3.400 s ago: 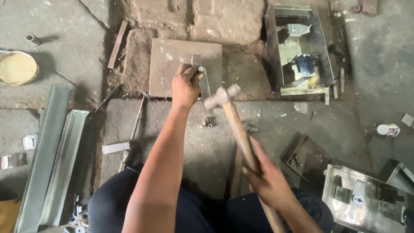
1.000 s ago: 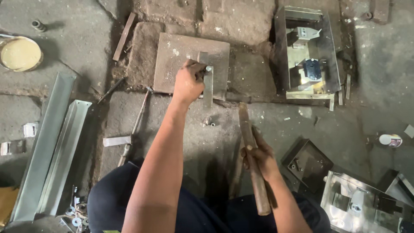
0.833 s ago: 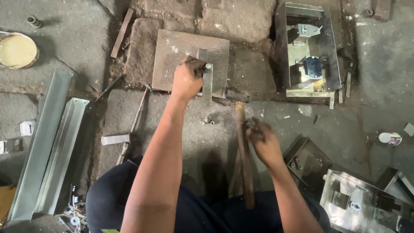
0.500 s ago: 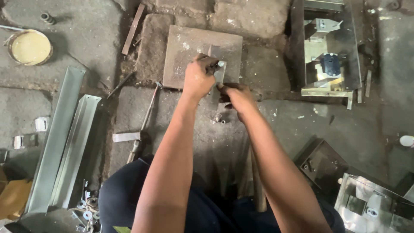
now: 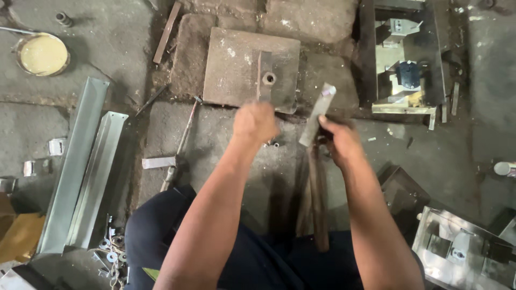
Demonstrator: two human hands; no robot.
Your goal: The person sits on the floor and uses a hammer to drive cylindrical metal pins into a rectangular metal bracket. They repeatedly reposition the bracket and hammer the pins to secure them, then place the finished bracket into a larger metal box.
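the right hand point(image 5: 339, 140) is clenched around a flat metal strip point(image 5: 317, 115), holding it tilted, its far end raised above the floor and leaning toward the rusty steel plate point(image 5: 236, 64); held by its near end like this, the length stays free to be looked over or turned. the left hand point(image 5: 255, 121) is curled into a loose fist just near of the plate's edge; whether it grasps anything i cannot tell, as the fingers are hidden under the knuckles. on the plate lies a narrow bar with a round hole point(image 5: 268, 78), flat on the hard face. a wooden hammer handle point(image 5: 318, 198) lies on the floor between the knees, close to the right hand. to the left lie long galvanised channels point(image 5: 80, 166), to the far left a tin of yellow paste point(image 5: 43, 54), and to the far right an open metal box point(image 5: 406, 59)
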